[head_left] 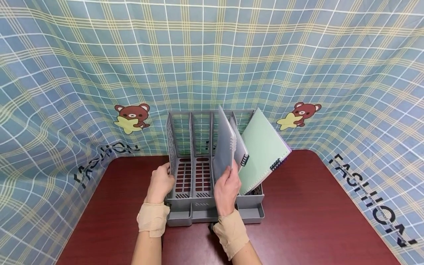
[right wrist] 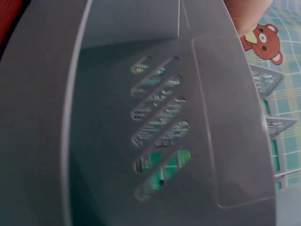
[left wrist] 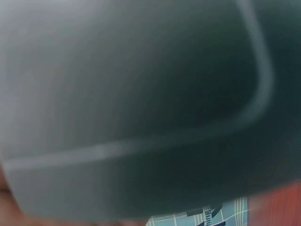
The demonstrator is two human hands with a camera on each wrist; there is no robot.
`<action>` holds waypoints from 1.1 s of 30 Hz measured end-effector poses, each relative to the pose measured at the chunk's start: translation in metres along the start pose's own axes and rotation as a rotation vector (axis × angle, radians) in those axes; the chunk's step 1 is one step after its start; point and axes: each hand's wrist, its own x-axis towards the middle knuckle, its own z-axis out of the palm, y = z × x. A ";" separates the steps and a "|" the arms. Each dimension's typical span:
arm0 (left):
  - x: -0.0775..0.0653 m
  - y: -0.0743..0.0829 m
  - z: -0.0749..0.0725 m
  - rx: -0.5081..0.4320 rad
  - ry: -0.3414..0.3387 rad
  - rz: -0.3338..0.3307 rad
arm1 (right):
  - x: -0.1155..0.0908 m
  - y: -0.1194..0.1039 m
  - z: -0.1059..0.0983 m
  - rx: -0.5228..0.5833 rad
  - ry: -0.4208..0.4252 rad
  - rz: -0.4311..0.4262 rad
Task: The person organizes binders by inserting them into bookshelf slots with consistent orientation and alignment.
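Observation:
A grey file organizer (head_left: 202, 203) with upright dividers stands on the table in the head view. My left hand (head_left: 160, 184) grips its left side wall near the front. With thumb and fingers, my right hand (head_left: 227, 187) holds the lower front edge of a pale grey spiral notebook (head_left: 223, 141), which stands upright among the dividers. Right of it are a whitish notebook (head_left: 239, 141) with a black coil and a light green notebook (head_left: 261, 147), tilted to the right. Close grey plastic (left wrist: 141, 94) fills most of the left wrist view. The right wrist view shows the organizer's slotted front (right wrist: 235, 122).
Small open trays (head_left: 250, 214) run along the organizer's front. The dark red table (head_left: 314, 206) extends on both sides. A plaid curtain (head_left: 212, 55) with printed bears hangs behind and around it.

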 end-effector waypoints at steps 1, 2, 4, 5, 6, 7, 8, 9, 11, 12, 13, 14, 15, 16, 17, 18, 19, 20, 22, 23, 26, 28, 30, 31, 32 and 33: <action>0.000 0.000 0.000 -0.006 -0.004 -0.006 | 0.000 0.001 0.001 -0.004 -0.004 0.005; 0.000 0.000 0.000 -0.010 -0.008 -0.009 | -0.001 0.002 0.001 -0.009 -0.009 0.015; 0.000 0.000 0.000 -0.013 -0.009 -0.010 | -0.001 0.004 0.002 -0.021 -0.021 0.035; 0.000 0.000 0.001 -0.011 -0.006 -0.009 | -0.001 0.005 0.002 -0.026 -0.028 0.046; 0.000 0.000 0.001 -0.010 -0.007 -0.009 | -0.001 0.005 0.002 -0.033 -0.038 0.056; -0.001 0.001 0.001 -0.009 -0.008 -0.010 | -0.001 0.006 0.002 -0.035 -0.047 0.064; -0.001 0.001 0.000 -0.006 -0.008 -0.010 | 0.000 0.006 0.002 -0.045 -0.057 0.073; -0.001 0.001 0.000 -0.003 -0.008 -0.012 | 0.000 0.006 0.002 -0.054 -0.068 0.081; -0.002 0.001 0.000 0.003 -0.007 -0.015 | 0.002 0.004 0.001 -0.068 -0.092 0.099; -0.002 0.001 0.000 0.005 -0.006 -0.017 | 0.002 0.004 0.001 -0.076 -0.105 0.105; -0.001 0.001 0.000 0.008 -0.004 -0.017 | 0.003 0.003 0.000 -0.087 -0.119 0.113; -0.001 0.001 0.000 0.009 -0.003 -0.015 | 0.004 0.002 -0.001 -0.101 -0.136 0.121; -0.001 0.001 0.000 0.010 -0.003 -0.014 | 0.006 0.000 -0.003 -0.112 -0.153 0.125; -0.001 0.001 0.000 0.011 -0.002 -0.012 | 0.007 -0.001 -0.005 -0.126 -0.170 0.127; -0.001 0.001 0.000 0.012 -0.002 -0.011 | 0.009 -0.002 -0.007 -0.143 -0.188 0.127; -0.001 0.001 0.001 0.012 -0.002 -0.010 | 0.011 -0.003 -0.009 -0.162 -0.210 0.125; -0.001 0.001 0.001 0.010 -0.003 -0.008 | 0.013 -0.003 -0.011 -0.182 -0.232 0.126; -0.001 0.001 0.001 0.009 -0.003 -0.006 | 0.015 -0.004 -0.014 -0.201 -0.255 0.123; -0.001 0.001 0.001 0.008 -0.002 -0.003 | 0.020 -0.004 -0.019 -0.246 -0.306 0.113; -0.001 0.001 0.002 0.008 -0.001 -0.002 | 0.022 -0.004 -0.022 -0.262 -0.331 0.104; 0.000 0.001 0.002 0.011 -0.001 0.000 | 0.027 -0.004 -0.030 -0.295 -0.408 0.084; -0.001 0.001 0.002 0.012 -0.007 -0.004 | 0.030 -0.002 -0.033 -0.308 -0.446 0.077; -0.001 0.002 0.001 0.019 -0.006 -0.003 | 0.031 0.000 -0.035 -0.318 -0.469 0.078; -0.002 0.002 0.001 0.019 -0.006 -0.003 | 0.031 0.001 -0.035 -0.323 -0.478 0.076; -0.002 0.002 0.000 0.020 -0.004 -0.001 | 0.031 0.003 -0.035 -0.331 -0.483 0.075; -0.002 0.002 0.000 0.019 -0.004 0.001 | 0.031 0.004 -0.035 -0.341 -0.486 0.068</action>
